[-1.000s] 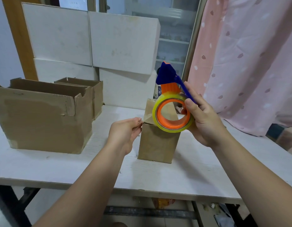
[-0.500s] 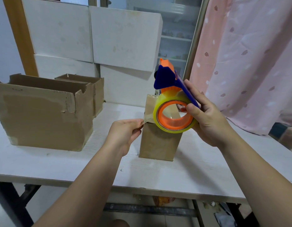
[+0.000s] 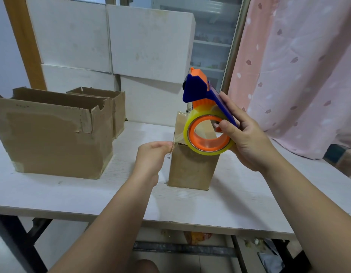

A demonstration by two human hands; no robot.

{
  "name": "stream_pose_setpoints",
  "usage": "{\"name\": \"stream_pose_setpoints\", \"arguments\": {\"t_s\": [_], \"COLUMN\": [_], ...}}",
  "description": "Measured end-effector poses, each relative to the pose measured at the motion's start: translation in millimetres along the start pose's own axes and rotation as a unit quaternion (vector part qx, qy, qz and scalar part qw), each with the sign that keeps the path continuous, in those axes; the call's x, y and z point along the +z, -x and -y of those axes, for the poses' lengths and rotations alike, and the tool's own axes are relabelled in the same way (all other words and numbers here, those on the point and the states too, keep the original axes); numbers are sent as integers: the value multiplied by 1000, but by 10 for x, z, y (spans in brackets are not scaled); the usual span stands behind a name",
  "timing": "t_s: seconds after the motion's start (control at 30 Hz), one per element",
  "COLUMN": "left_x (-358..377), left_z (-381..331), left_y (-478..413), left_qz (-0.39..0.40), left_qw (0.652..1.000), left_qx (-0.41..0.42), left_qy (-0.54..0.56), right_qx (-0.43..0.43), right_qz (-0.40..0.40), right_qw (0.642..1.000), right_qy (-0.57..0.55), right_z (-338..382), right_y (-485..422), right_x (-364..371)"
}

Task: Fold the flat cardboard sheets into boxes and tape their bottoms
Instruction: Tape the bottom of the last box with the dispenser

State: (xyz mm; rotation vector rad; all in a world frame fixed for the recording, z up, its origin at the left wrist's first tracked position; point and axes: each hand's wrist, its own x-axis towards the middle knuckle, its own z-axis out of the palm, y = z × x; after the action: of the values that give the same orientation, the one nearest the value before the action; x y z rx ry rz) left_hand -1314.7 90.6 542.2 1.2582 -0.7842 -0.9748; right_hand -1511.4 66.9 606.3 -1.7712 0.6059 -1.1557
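Head view. Near the middle of the counter (image 3: 190, 209), a small brown box (image 3: 192, 168), upright, top face apparently closed. Just above that top, gripped in the right hand (image 3: 247, 138) with fingers curled round the blue handle, a tape dispenser (image 3: 200, 95) carrying a yellowish roll (image 3: 208, 134) on an orange core. At the box's upper left corner, pinched between thumb and fingertips of the left hand (image 3: 151, 154), the loose tape end (image 3: 173, 143), short and wrinkled.

Likely trouble: tape folding back and sticking to itself, given so short and slack a stretch between pinch and roll. Could also go down crooked or off the seam if started from the corner. Light and unweighted, so liable to slide or tip toward the counter's left edge under a hard pull.

Counted:
- two hands
- one dispenser with one roll
- three brown boxes: the small one, a large box (image 3: 52, 134) open-topped by the left edge, and a narrower box (image 3: 117, 107) behind it
- four white boxes (image 3: 147, 42) stacked along the back edge
- one pink curtain (image 3: 298, 66)
- no flat sheets in sight
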Motion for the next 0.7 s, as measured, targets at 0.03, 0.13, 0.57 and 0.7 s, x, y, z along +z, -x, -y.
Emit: {"name": "stream_pose_setpoints", "arguments": {"t_s": [0.03, 0.13, 0.57, 0.7], "left_x": [15, 105, 190, 173], "left_z": [6, 33, 373, 370], "left_y": [8, 33, 306, 267], "left_qz": [0, -11, -33, -48], "left_qw": [1000, 998, 953, 948], "left_qx": [-8, -66, 247, 226], "left_qy": [6, 18, -174, -220], "right_qx": [-1, -1, 16, 20], "right_qz": [-2, -8, -17, -26], "right_qw": [1000, 1000, 1000, 999], "right_qy": [0, 5, 21, 22], "right_z": [-1, -12, -6, -13], "right_y": [-2, -9, 2, -1], "right_x": [3, 8, 33, 31]}}
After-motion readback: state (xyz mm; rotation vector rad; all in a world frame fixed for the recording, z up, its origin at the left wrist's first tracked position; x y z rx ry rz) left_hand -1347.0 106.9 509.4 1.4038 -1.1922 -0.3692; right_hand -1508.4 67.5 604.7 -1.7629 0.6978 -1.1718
